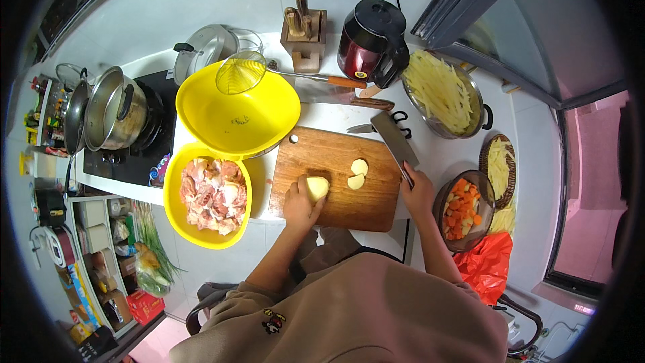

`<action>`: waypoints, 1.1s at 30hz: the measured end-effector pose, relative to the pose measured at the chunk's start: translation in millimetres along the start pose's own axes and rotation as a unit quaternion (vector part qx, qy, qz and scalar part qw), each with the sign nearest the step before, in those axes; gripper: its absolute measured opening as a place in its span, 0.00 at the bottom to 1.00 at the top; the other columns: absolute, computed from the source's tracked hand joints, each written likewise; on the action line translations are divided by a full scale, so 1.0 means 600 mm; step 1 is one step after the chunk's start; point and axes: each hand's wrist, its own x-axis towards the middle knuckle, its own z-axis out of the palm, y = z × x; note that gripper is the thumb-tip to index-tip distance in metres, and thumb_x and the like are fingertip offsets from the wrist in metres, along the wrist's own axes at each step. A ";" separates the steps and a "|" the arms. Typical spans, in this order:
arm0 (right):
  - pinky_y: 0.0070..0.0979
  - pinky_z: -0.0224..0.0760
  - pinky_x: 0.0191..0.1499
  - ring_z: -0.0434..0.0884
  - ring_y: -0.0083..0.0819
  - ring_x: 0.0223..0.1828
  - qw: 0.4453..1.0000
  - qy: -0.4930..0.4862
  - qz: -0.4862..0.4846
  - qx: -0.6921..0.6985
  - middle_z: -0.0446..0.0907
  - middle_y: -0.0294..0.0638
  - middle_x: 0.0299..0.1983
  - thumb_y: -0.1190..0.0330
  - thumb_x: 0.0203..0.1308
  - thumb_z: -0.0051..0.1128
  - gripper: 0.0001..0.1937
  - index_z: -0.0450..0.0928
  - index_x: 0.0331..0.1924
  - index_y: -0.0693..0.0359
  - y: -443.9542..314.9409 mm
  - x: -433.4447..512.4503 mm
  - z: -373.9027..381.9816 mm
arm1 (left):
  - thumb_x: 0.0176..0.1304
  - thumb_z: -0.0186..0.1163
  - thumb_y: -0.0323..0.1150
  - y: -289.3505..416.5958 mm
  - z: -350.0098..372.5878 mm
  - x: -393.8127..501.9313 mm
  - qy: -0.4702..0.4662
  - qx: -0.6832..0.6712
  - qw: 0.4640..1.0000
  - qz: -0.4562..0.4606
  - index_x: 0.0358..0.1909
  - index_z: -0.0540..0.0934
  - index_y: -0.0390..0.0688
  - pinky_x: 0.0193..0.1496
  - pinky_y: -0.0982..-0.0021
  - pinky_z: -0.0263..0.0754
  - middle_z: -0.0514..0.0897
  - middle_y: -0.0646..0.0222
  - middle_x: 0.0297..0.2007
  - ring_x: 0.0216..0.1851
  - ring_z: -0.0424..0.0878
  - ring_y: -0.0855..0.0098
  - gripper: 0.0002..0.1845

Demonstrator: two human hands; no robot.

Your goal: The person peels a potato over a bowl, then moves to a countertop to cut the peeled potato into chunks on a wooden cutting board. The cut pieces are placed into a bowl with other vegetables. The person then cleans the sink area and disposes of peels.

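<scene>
My left hand point(301, 205) grips a peeled potato point(317, 189) with a flat cut side, resting on the left part of a wooden cutting board point(297, 161). Two potato slices point(358, 173) lie on the board's right half, one above the other. My right hand point(417, 192) is closed around the handle of a cleaver point(394, 137), whose broad blade points away from me over the board's right edge. A glass bowl of cut carrot and pale chunks point(461, 209) stands to the right of my right hand. A yellow basin of raw meat pieces point(171, 212) is left of the board.
An upper yellow basin point(211, 106) holds up a wire strainer point(242, 73). Scissors point(362, 129) and knives point(372, 104) lie behind the board, near an electric kettle point(368, 35). A pot of potato strips point(438, 93) stands back right; a steel pot point(113, 116) is on the stove.
</scene>
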 end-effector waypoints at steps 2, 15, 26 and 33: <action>0.37 0.73 0.38 0.79 0.47 0.36 0.999 -0.018 0.034 0.015 0.79 0.47 0.34 0.72 0.52 0.57 0.21 0.79 0.54 0.53 0.024 -0.029 0.018 | 0.48 0.68 0.38 -0.004 0.003 0.001 0.009 -0.040 0.999 0.001 0.60 0.63 0.37 0.43 0.52 0.73 0.73 0.46 0.45 0.42 0.76 0.44 0.38; 0.37 0.69 0.29 0.79 0.51 0.28 0.976 -0.179 0.066 0.107 0.78 0.55 0.27 0.67 0.58 0.57 0.08 0.78 0.35 0.65 -0.089 -0.098 -0.056 | 0.51 0.68 0.36 0.044 0.033 -0.030 -0.003 -0.104 0.994 -0.040 0.58 0.65 0.35 0.49 0.57 0.72 0.73 0.46 0.48 0.47 0.74 0.47 0.35; 0.41 0.72 0.35 0.80 0.51 0.34 0.966 -0.210 0.113 0.101 0.80 0.51 0.30 0.67 0.58 0.54 0.10 0.80 0.43 0.57 -0.111 -0.142 -0.067 | 0.48 0.67 0.34 0.065 0.071 -0.041 0.030 -0.179 0.982 0.057 0.55 0.66 0.34 0.45 0.55 0.70 0.74 0.46 0.42 0.43 0.74 0.46 0.33; 0.41 0.72 0.34 0.80 0.52 0.32 0.962 -0.201 0.133 0.128 0.80 0.52 0.29 0.66 0.58 0.55 0.11 0.80 0.44 0.57 -0.095 -0.151 -0.064 | 0.47 0.67 0.33 0.072 0.061 -0.052 -0.004 -0.105 0.994 -0.031 0.57 0.65 0.37 0.48 0.57 0.71 0.72 0.49 0.44 0.45 0.74 0.49 0.34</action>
